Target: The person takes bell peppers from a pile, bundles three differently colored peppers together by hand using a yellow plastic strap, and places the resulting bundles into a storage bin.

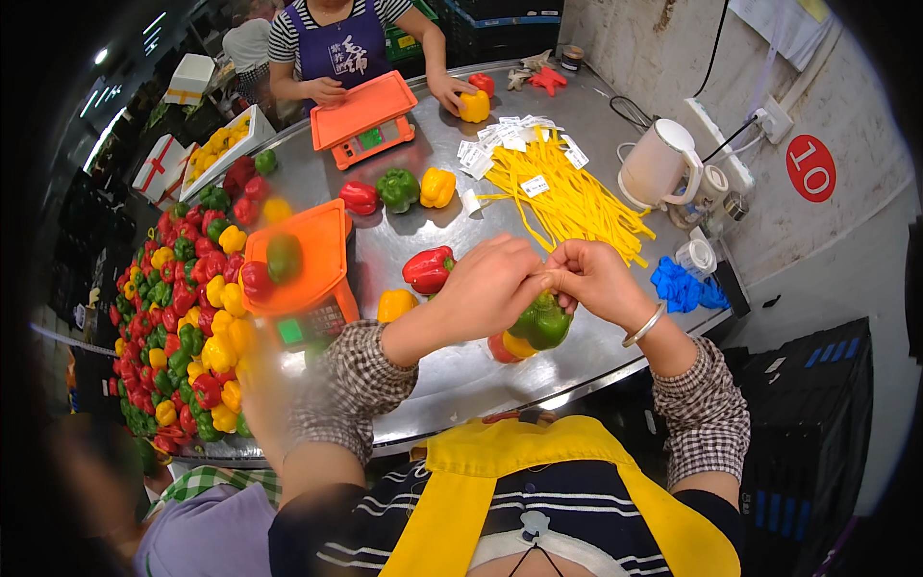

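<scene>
My left hand [484,285] and my right hand [597,280] meet over the steel table, thumbs and fingertips pinched together. They grip the gathered top of what looks like a thin yellow net, mostly hidden by my fingers. Right below hangs or rests a green bell pepper [542,322]. Parts of a red pepper [500,349] and a yellow pepper [520,346] show under it. Beside my left hand lie another red bell pepper [427,268] and a yellow bell pepper [396,306]. Beyond my hands is a pile of yellow strips [570,195] with white printed tags [509,137].
A large pepper heap [180,324] covers the table's left side. Nearby stand an orange scale [303,252] with peppers and another orange scale [364,115]. A co-worker's hand [448,92] touches a yellow pepper. At right are a kettle [656,164] and blue gloves [685,285].
</scene>
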Motion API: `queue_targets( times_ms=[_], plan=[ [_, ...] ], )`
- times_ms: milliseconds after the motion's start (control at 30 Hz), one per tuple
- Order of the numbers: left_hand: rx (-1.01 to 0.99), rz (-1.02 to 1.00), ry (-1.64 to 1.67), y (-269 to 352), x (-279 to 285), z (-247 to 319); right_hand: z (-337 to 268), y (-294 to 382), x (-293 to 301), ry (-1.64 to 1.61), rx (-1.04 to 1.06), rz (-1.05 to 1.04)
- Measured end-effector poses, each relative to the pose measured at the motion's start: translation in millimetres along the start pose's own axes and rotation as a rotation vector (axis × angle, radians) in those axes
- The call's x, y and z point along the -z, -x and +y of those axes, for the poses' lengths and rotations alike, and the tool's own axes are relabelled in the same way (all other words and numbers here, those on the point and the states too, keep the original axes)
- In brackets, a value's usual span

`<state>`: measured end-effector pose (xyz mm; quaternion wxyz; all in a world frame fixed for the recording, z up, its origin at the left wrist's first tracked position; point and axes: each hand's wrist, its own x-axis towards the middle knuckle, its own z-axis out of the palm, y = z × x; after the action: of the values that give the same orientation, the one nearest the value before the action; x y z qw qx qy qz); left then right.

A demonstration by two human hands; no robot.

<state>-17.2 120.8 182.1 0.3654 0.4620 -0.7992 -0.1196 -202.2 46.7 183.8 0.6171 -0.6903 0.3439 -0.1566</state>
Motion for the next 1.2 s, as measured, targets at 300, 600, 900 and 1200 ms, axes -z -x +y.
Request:
queue_targets(
  times_ms=[300,600,900,1200],
  plan=[
    [0.388,-0.002,0.295,-18,-7,11,3,-4,2,0.038,0.150,-0.102],
    [0.195,0.077,0.457,10,-16,-28,17,-9,1,-0.194,0.148,-0.009],
    [0.046,0.435,0.116,17,-23,-22,16,-14,-5,-0.275,0.154,-0.020],
    [-0.229,0.368,-0.101,25,-17,-8,18,-18,4,-0.356,0.145,-0.167]
  ],
)
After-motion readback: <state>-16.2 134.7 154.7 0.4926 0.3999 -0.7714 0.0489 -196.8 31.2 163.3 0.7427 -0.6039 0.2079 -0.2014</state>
